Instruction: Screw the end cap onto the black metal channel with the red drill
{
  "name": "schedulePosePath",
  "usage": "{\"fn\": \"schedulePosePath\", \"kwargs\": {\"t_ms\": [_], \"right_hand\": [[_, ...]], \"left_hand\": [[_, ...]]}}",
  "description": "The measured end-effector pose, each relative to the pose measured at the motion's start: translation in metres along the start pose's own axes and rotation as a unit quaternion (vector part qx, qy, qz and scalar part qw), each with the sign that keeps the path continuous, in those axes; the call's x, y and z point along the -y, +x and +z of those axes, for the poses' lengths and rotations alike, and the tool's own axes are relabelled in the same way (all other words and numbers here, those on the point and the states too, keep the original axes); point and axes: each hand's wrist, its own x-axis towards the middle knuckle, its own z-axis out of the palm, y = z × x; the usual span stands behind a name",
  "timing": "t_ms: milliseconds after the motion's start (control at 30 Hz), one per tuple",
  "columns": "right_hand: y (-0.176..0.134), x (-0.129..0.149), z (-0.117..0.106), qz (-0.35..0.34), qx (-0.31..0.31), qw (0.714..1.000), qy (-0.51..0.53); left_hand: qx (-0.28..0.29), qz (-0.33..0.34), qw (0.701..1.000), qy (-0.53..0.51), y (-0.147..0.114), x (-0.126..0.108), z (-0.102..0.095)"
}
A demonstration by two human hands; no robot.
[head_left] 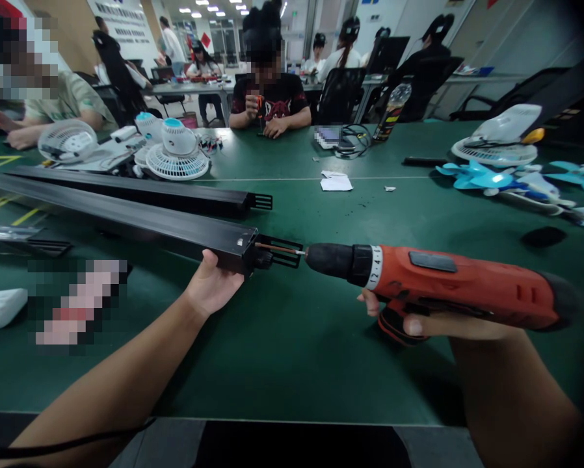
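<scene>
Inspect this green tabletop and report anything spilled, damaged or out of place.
Small dark specks lie on the green tabletop near a ragged white paper scrap, like stray debris. The nearer long black rectangular bar bears a whitish mark near its end, perhaps a scuff.

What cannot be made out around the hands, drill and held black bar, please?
Head view:
Far end of the held black bar: cut off by the left edge.
Left hand: most fingertips hidden by the bar.
Right hand: some fingers hidden by the drill.
</scene>
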Motion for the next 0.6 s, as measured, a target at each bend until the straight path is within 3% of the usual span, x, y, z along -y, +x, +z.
{"fn": "schedulePosePath", "kwargs": {"t_ms": [300, 600], "right_hand": [[-0.003, 0.005, 0.0, 0.024, 0.001, 0.999, -0.028], [-0.002, 0.012, 0.003, 0.025, -0.011, 0.996, -0.08]], "left_hand": [[-0.008, -0.001, 1.0, -0.02, -0.002, -0.004, 0.005], [0.024, 0.003, 0.999, -0.032, 0.003, -0.001, 0.003]]}}
